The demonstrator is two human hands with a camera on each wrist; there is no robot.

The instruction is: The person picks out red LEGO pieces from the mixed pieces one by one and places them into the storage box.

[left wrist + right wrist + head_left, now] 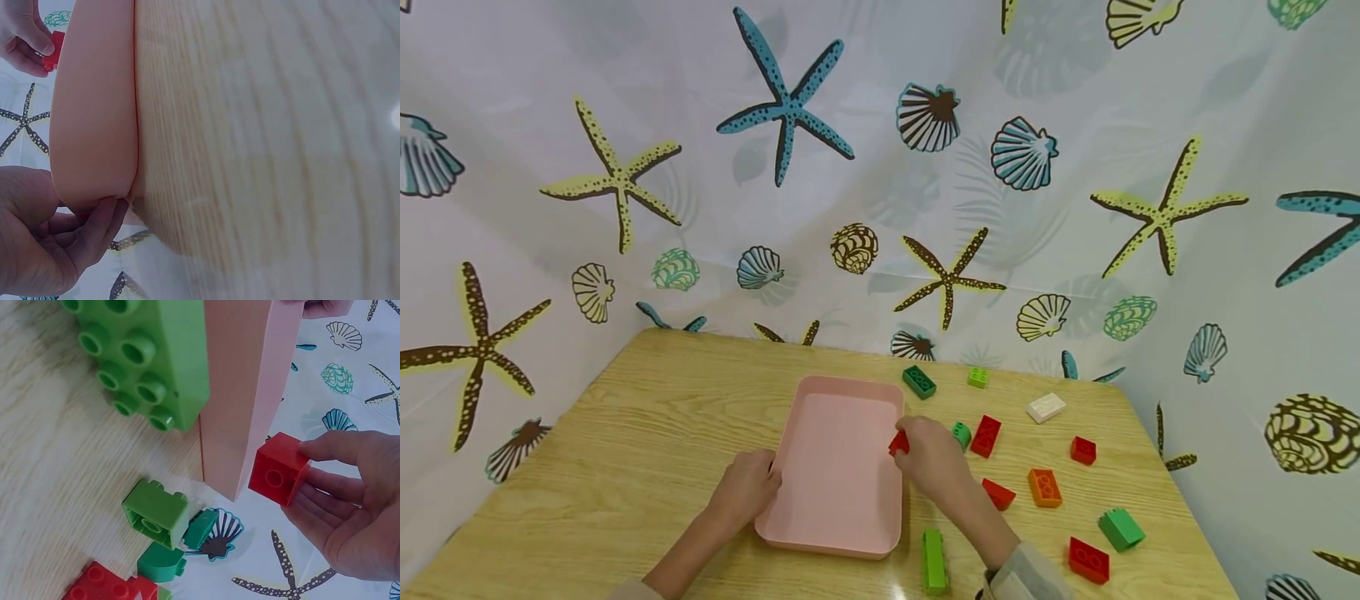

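Observation:
A shallow pink tray [842, 467] lies on the wooden table. My left hand [747, 492] grips the tray's left side; in the left wrist view its fingers [103, 228] curl at the end of the tray wall. Over the tray's right edge, my right hand [934, 457] pinches a small red toy brick [280, 469] between thumb and fingers. The brick's hollow underside shows in the right wrist view, beside the tray's wall. In the head view the hand covers part of this brick.
Several loose bricks lie right of the tray: a long light green one [934, 560] near the front, an orange one [1045, 487], a white one [1046, 407], a green one [1122, 529] and red ones, including one [986, 436] by my right hand. A dark green brick [919, 382] lies behind. A patterned curtain [865, 167] surrounds the table.

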